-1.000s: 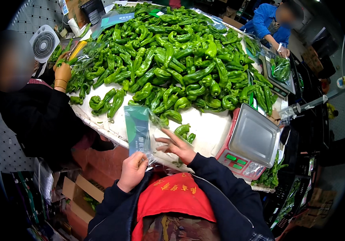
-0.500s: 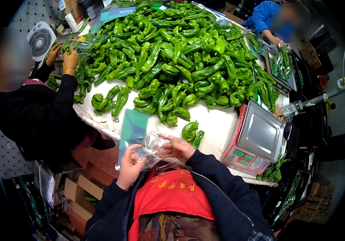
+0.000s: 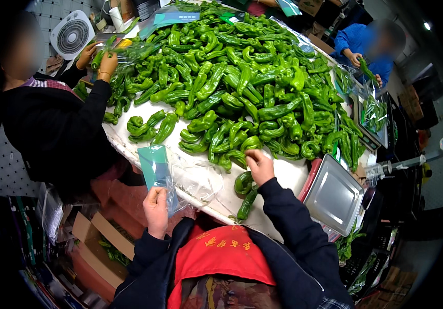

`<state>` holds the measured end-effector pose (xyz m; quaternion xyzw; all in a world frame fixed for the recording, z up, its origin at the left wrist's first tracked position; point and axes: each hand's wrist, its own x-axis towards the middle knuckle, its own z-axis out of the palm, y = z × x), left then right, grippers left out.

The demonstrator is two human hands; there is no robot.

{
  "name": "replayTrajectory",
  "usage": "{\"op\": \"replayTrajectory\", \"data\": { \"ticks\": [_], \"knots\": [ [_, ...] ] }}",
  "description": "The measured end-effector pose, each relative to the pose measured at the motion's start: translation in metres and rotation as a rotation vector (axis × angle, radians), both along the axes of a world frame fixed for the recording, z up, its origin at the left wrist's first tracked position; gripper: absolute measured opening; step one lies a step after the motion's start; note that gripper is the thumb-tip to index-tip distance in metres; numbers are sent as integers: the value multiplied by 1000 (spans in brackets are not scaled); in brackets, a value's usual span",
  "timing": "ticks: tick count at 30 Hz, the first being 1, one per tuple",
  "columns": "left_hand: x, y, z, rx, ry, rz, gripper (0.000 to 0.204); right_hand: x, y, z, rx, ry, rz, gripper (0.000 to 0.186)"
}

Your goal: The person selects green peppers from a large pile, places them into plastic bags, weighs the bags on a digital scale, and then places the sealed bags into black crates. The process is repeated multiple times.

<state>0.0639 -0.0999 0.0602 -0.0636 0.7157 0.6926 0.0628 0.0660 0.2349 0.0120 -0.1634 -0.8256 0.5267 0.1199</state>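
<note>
My left hand [image 3: 156, 210] pinches the edge of a clear plastic bag with a green-and-blue printed panel [image 3: 154, 166]. The bag's transparent part [image 3: 197, 177] spreads over the table's near edge and looks flat. Farther right, my right hand [image 3: 260, 167] reaches to the near edge of a big heap of green peppers [image 3: 232, 87]. Its fingers are bent together beside the peppers; whatever may lie between them is hidden. Just below that hand are a curled pepper [image 3: 242, 182] and a straighter pepper [image 3: 247, 204], both on the white table [image 3: 217, 200].
A red scale with a steel pan [image 3: 334, 195] stands at the right. On the left, a co-worker's gloved hands [image 3: 107, 66] hold a bag; at the far right, another person's hand [image 3: 354, 59] handles a pepper. An open cardboard box [image 3: 100, 252] sits below the table at left.
My right hand has left the bag and moved forward and right to the peppers. My left hand keeps the bag, which has spread rightward. The far-right person now raises a pepper.
</note>
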Motion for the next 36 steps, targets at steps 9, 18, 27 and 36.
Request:
{"op": "replayTrajectory", "data": {
  "ticks": [9,18,27,36],
  "knots": [
    [3,-8,19,-79,35,14,11,-94,22,9,947,212,287,45],
    [-3,-16,16,6,-49,65,8,-40,50,55,1011,218,627,23],
    [-14,-21,17,158,-125,21,10,-4,50,62,1051,169,585,20],
    [-14,12,18,-90,-17,-16,5,-44,16,-13,783,-113,384,58]
  ]
}}
